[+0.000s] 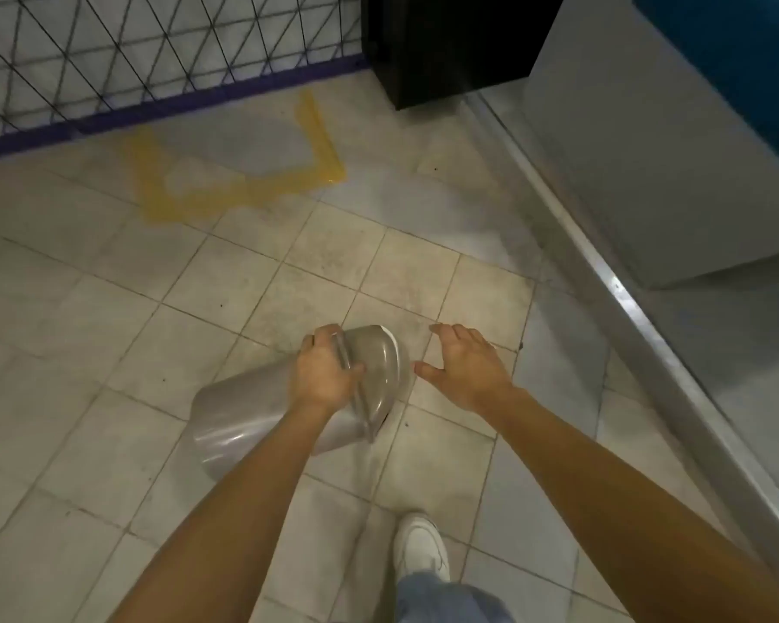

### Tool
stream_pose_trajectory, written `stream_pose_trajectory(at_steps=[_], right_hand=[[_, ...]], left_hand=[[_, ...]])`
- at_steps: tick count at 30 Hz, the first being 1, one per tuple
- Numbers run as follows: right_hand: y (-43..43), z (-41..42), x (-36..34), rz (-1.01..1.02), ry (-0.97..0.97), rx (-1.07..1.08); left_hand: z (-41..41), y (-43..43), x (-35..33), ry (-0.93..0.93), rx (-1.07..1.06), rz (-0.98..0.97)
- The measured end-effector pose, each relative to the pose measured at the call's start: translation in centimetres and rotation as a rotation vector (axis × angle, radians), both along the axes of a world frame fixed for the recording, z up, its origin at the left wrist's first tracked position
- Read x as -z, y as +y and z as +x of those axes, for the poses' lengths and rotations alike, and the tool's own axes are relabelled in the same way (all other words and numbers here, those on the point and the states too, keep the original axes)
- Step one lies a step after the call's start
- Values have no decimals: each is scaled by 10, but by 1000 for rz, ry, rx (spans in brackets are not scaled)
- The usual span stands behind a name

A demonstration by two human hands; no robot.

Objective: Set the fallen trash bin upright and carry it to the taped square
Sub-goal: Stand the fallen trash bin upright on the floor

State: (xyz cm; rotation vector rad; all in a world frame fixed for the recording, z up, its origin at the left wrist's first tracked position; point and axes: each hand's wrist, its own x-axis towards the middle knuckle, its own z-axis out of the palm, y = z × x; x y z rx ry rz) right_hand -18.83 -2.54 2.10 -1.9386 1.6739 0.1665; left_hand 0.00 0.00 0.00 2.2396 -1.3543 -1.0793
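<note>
Head view: left hand (322, 375) grips fallen grey trash bin (244, 420) at its lid seam; right hand (464, 366) spread, empty, beside the bin. One-handed lifting may loosen the swing lid (378, 366).

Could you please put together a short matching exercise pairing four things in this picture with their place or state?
Things:
1. trash bin
2. left hand
3. right hand
4. taped square

Descriptions:
A. open, beside the lid, touching nothing
B. yellow, on the floor by the mesh fence
C. grey, lying tilted on the tiles
D. gripping the bin near its lid

Pairs: 1-C, 2-D, 3-A, 4-B
</note>
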Motion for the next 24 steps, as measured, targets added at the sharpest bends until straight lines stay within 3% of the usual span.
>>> stream_pose_trajectory(at_steps=[8,13,24], right_hand=[[-5,18,93,107,-116,134],[3,34,141,156,-230,218],[17,35,162,129,-366,232]], left_hand=[[8,-2,73,-102,122,-49],[7,4,98,-25,54,-103],[0,2,106,117,-55,-126]])
